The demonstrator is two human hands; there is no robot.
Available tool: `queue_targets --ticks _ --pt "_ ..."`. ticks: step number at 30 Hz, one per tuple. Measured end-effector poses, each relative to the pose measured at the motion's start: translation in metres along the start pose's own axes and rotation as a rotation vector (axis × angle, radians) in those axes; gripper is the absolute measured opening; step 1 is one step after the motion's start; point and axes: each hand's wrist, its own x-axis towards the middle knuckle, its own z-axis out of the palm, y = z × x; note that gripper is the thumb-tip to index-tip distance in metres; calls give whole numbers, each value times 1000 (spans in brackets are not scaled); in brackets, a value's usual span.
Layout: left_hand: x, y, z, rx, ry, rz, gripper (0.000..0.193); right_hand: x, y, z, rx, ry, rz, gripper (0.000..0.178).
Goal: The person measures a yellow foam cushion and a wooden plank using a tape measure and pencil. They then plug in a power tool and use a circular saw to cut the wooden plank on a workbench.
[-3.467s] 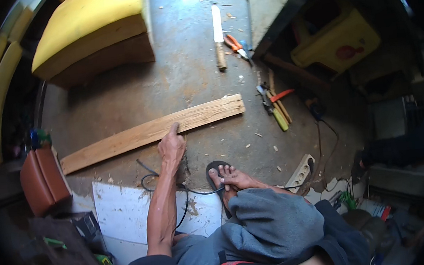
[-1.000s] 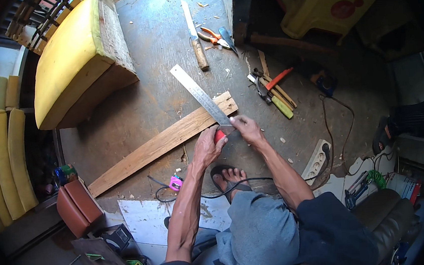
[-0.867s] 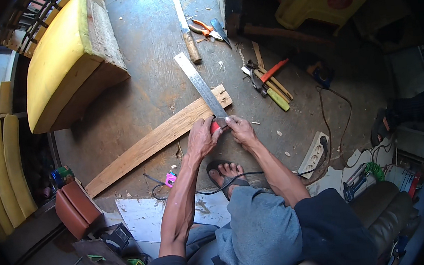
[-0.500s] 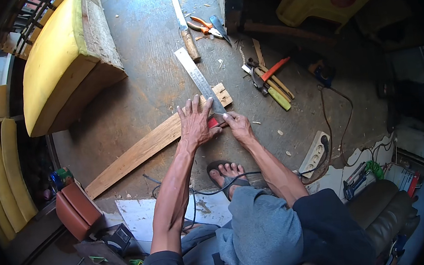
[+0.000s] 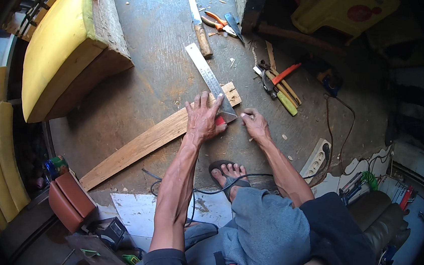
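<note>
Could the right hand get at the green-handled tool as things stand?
Likely yes: the right hand is apart from the metal square, and nothing bulky shows on the floor between it and the green-handled tool. Whether that hand holds something small, I can't tell.

Red handle of metal square partly hidden by left hand, blade markings seemingly too small to read
</note>
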Motion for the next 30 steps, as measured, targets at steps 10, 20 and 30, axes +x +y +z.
queue_targets --ticks 10,20,30 --pt "0 1 2 -22 -2 -7 98 18 -49 -17 -20 36 -405 26" --pt "-3 -1 3 -33 49 1 97 72 -64 22 -306 265 -708 16" --pt "-1 -1 4 -54 9 -8 99 47 -64 -8 -594 40 -803 16"
